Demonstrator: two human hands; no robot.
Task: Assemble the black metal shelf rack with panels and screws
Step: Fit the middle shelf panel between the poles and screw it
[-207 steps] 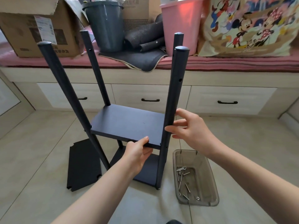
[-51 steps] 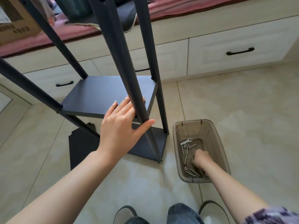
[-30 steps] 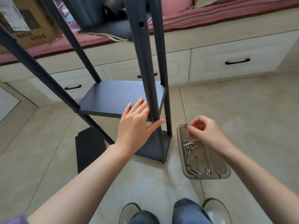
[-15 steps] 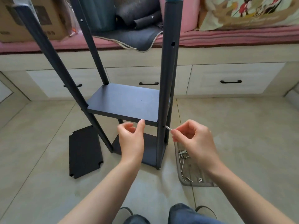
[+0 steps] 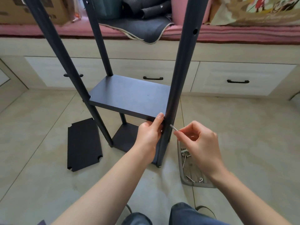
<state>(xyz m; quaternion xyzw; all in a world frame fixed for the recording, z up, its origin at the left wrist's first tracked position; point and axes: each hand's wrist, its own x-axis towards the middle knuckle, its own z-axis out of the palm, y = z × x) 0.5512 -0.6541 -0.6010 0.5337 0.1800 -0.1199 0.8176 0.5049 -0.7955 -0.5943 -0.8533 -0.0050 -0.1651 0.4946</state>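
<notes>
Steel screw (image 5: 173, 128) pinched in my right hand (image 5: 200, 143), tip at post (image 5: 175, 88) hole, axis pointing left into it; left hand (image 5: 149, 135) grips shelf panel (image 5: 131, 96) corner w/ post.

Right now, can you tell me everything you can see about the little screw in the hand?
The screw is thin, silvery and looks like metal. The right hand pinches its near end between fingertips, so the head is hidden. It lies slightly tilted, its tip at the side of the near post, level with the shelf that the left hand grips. Only a short part shows.
</notes>
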